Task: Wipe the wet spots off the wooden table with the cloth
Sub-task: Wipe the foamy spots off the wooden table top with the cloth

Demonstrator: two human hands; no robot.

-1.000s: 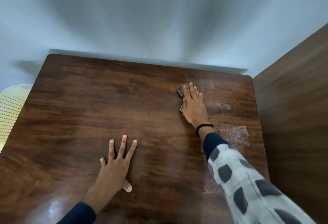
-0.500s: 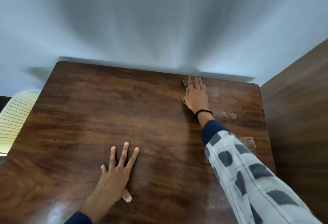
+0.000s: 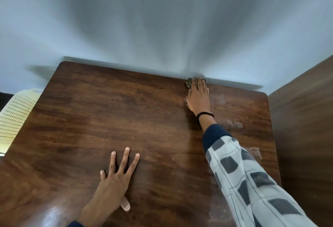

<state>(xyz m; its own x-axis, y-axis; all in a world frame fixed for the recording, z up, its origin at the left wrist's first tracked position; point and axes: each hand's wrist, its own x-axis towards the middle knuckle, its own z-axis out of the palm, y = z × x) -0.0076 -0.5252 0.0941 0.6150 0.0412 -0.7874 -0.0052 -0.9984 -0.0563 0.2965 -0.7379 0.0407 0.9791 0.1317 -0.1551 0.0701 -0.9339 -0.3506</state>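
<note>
The wooden table (image 3: 108,115) fills the lower view, its far edge against a pale wall. My right hand (image 3: 198,97) lies flat with straight fingers on a dark patterned cloth (image 3: 188,83) at the table's far edge, right of centre; most of the cloth is hidden under the hand. My left hand (image 3: 117,178) rests flat on the near middle of the table, fingers spread, holding nothing. Pale wet patches (image 3: 234,124) show on the wood to the right of my right arm, and another wet patch (image 3: 254,152) lies beside the sleeve.
A dark wooden panel (image 3: 302,136) stands along the table's right side. A cream perforated basket (image 3: 16,117) sits past the left edge. A glossy reflection (image 3: 52,212) shines near the front left of the table.
My right hand has pushed the cloth away from me, from the table's far right area up to its far edge by the wall. My left hand has stayed in place.
</note>
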